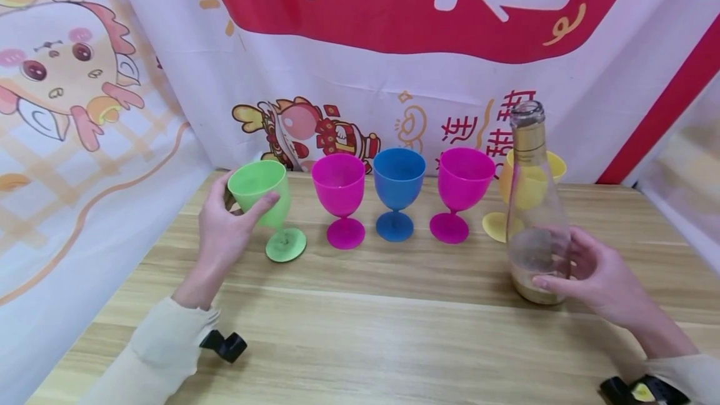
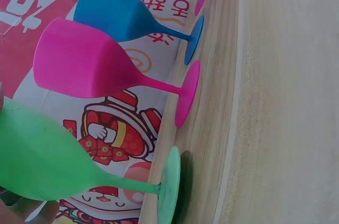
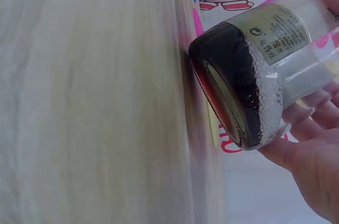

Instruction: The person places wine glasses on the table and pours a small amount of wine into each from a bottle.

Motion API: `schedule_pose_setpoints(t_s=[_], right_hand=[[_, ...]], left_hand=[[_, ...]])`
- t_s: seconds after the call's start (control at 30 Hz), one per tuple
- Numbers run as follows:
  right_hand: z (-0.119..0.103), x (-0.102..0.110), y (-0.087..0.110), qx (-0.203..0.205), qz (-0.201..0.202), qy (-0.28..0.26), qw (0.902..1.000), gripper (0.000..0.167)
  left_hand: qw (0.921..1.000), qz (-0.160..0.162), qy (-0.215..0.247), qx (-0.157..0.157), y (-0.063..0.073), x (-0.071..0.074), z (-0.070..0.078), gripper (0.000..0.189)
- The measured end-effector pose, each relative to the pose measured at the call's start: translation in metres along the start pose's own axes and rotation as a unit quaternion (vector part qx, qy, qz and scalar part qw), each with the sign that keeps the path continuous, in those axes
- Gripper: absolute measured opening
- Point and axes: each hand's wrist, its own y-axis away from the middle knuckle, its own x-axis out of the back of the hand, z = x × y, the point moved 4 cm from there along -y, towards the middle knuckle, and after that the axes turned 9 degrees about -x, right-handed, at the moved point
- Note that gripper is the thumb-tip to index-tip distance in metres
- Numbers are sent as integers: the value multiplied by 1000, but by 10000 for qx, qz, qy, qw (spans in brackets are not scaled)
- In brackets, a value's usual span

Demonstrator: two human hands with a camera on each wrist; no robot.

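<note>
At the left of the row my left hand [image 1: 227,220] grips the bowl of a green plastic goblet [image 1: 261,189], thumb on the near side. The goblet leans a little, and its foot casts a shadow on the wood in the left wrist view. On the right, my right hand [image 1: 604,280] holds a clear glass bottle [image 1: 537,211] low on its body, thumb in front and fingers behind. The bottle's mouth is uncapped, with gold foil round the neck. A little dark liquid with foam [image 3: 270,107] shows at its bottom in the right wrist view, below a printed label [image 3: 273,30].
Between my hands stand a pink goblet [image 1: 339,186], a blue goblet [image 1: 399,177] and another pink goblet [image 1: 464,180]. A yellow goblet [image 1: 495,227] is partly hidden behind the bottle. The wooden table [image 1: 360,342] meets a printed cloth [image 1: 394,74] at the back.
</note>
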Motion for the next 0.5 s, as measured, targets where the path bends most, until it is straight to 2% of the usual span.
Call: schedule_pose_setpoints(t_s=[0.27,0.5], right_hand=[[-2,-1,2,-58,248,271,9993,67],[-6,-1,1,110,299,87,9995,68]], left_hand=[[9992,-219,101,-307,12,-6,12,83],[9974,-350,206,-596,26,-12,22,74]])
